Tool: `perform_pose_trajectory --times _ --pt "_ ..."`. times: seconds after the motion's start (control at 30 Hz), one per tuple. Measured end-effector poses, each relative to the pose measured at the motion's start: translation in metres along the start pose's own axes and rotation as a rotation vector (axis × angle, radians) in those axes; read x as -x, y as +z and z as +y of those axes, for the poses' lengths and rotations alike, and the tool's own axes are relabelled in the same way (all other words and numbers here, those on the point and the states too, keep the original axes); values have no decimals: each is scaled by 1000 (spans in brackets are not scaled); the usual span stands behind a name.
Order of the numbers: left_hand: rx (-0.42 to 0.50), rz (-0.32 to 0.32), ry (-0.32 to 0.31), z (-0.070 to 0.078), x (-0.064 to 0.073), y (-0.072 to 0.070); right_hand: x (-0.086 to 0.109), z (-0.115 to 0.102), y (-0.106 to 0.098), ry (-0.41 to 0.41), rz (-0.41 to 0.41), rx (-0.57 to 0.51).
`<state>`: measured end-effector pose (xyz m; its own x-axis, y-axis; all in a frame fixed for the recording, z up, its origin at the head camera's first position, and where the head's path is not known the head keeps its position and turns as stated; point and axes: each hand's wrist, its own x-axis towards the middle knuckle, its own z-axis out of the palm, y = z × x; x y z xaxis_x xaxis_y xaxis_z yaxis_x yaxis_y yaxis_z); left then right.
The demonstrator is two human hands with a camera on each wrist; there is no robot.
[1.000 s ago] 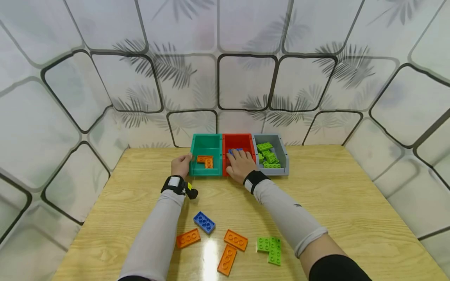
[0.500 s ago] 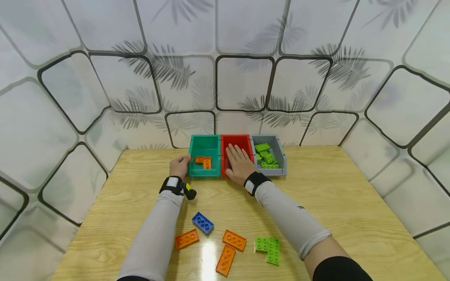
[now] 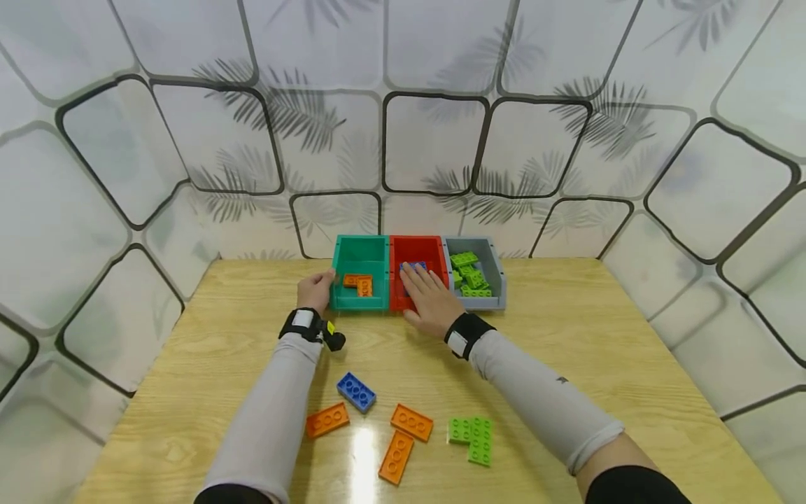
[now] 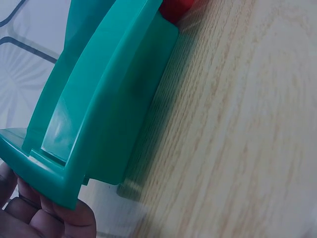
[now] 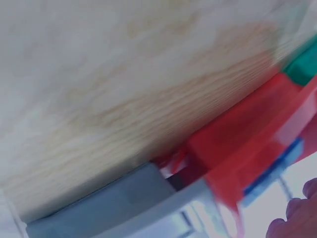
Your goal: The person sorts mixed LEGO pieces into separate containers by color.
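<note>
My left hand grips the left side of the green bin; in the left wrist view its curled fingers sit at the bin's corner. Two orange bricks lie in that bin. My right hand reaches over the front of the red bin, its fingers extended and flat. Blue bricks show just past its fingertips, the rest hidden beneath the hand. In the blurred right wrist view, part of the right hand appears beside the red bin's wall.
A grey bin holding several lime green bricks adjoins the red one. Nearer on the wooden table lie a blue brick, three orange bricks and two lime bricks. A patterned curtain stands behind.
My right hand has drawn back slightly toward the bin's front, uncovering blue bricks it hid half a second ago. The left hand keeps its place at the green bin. The view has shifted slightly.
</note>
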<state>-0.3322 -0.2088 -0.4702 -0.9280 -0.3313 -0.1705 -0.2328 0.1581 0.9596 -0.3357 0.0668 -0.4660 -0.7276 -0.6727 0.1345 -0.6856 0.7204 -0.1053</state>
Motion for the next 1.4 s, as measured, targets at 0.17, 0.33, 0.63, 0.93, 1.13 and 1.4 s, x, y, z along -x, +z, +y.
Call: perform_pose_trajectory --times 0.17,0.33,0.63,0.93,1.13,1.4 --pt "-2 5 12 3 -4 -3 25 -18 -9 -100 -50 -77" --pt "12 9 12 5 -5 -2 71 -28 -14 -180 -120 -156" --pt "20 15 14 6 -8 -4 156 -34 -28 -154 -257 -239" --pt "13 12 19 -2 -6 -3 191 -47 -11 -329 -180 -196" --pt "16 -3 -1 -9 -6 -1 195 -48 -9 -366 -58 -188" --pt "42 4 10 -10 -11 0 188 -40 -12 -374 136 -176"
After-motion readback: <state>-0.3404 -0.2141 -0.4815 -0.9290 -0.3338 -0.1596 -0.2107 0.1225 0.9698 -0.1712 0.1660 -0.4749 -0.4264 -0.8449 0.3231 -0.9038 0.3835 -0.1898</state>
